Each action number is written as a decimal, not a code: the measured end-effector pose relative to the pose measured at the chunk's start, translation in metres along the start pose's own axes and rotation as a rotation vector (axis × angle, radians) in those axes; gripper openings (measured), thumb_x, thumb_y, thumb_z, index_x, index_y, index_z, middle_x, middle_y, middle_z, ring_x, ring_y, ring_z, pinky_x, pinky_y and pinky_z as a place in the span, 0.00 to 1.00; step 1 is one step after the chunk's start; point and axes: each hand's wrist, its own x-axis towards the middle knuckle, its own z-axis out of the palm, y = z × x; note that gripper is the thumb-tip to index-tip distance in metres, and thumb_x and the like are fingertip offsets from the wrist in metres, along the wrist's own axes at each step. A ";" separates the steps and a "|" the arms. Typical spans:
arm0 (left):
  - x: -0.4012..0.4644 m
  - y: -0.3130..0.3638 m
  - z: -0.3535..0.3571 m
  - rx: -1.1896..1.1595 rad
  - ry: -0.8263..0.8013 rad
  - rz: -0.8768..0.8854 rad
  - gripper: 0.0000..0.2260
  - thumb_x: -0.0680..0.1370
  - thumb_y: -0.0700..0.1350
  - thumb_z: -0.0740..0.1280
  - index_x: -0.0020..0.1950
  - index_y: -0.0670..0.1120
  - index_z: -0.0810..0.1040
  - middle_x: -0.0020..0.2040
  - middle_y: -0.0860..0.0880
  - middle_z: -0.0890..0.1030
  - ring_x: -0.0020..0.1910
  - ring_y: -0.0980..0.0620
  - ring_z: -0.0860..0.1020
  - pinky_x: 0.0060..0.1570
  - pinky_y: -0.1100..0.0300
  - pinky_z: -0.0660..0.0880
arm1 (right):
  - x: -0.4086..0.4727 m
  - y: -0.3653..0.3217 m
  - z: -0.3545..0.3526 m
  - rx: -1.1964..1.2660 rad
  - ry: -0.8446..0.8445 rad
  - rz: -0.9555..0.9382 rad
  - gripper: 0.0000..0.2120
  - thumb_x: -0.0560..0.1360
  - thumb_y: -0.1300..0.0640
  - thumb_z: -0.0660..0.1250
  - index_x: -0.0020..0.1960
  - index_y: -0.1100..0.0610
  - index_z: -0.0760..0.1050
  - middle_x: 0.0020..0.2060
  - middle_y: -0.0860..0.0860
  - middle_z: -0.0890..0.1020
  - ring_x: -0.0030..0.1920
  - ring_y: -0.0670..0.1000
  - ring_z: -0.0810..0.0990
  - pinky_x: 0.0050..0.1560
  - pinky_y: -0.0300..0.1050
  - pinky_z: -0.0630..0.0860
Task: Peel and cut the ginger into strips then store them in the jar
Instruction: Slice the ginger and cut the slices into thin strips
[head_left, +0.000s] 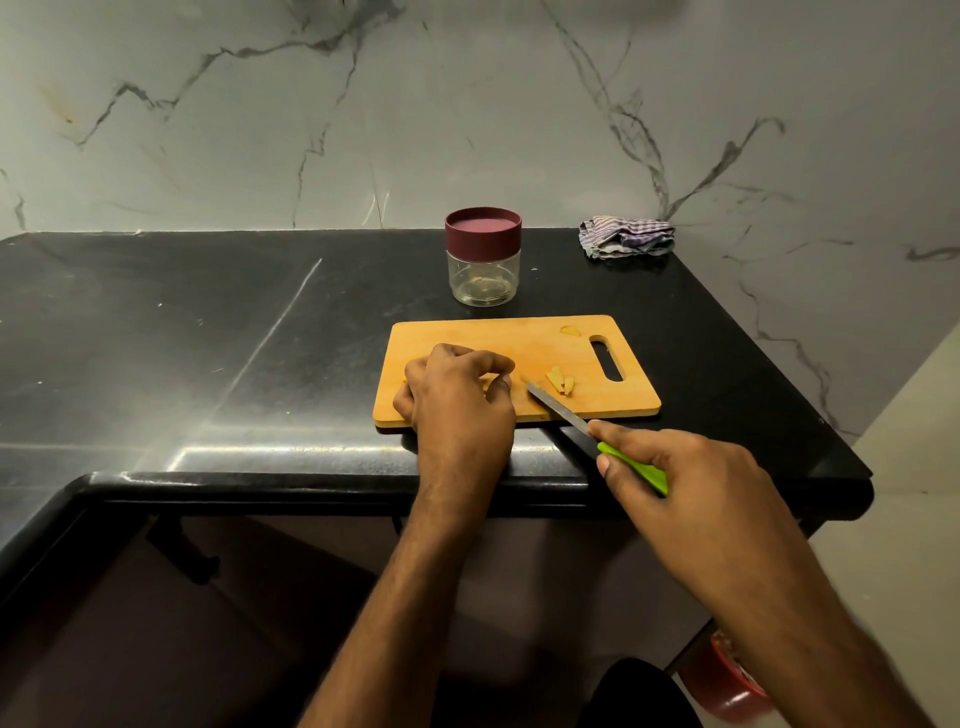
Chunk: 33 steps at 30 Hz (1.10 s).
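Observation:
A wooden cutting board (582, 405) lies on the black counter. My left hand (457, 395) rests on its left part with curled fingers pinching a small ginger piece that is mostly hidden under them. My right hand (685, 478) grips the green handle of a knife (558, 408); the blade tip rests on the board between my left fingers and a few cut ginger strips (561, 382). One more ginger piece (570, 330) lies near the board's handle slot. The clear jar (483, 270) with a maroon lid on it stands behind the board, holding a few ginger bits.
The black counter (208, 338) stretches left and ends at a front edge under my wrists and a right edge past the board. A crumpled striped cloth (626, 236) sits at the back right corner. A marble wall rises behind. A red object (727, 680) is on the floor.

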 end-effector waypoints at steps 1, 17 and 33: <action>0.000 0.000 0.000 -0.006 0.001 -0.002 0.07 0.80 0.46 0.69 0.56 0.56 0.83 0.60 0.56 0.74 0.68 0.52 0.64 0.67 0.53 0.54 | 0.000 0.000 -0.001 0.004 0.003 0.003 0.18 0.77 0.41 0.61 0.67 0.32 0.68 0.54 0.39 0.80 0.50 0.41 0.75 0.46 0.39 0.73; -0.001 0.003 0.003 0.140 -0.093 0.107 0.09 0.81 0.54 0.65 0.59 0.59 0.82 0.63 0.56 0.72 0.68 0.51 0.61 0.68 0.48 0.54 | 0.006 0.000 -0.003 0.024 -0.011 0.023 0.18 0.79 0.41 0.56 0.67 0.38 0.71 0.49 0.42 0.82 0.48 0.43 0.77 0.45 0.40 0.76; 0.001 0.009 -0.001 0.210 -0.162 0.092 0.09 0.81 0.53 0.66 0.58 0.59 0.82 0.63 0.55 0.70 0.68 0.49 0.61 0.69 0.45 0.56 | 0.031 -0.017 0.004 0.007 -0.017 0.019 0.16 0.80 0.45 0.58 0.66 0.42 0.74 0.48 0.46 0.81 0.45 0.45 0.77 0.46 0.45 0.78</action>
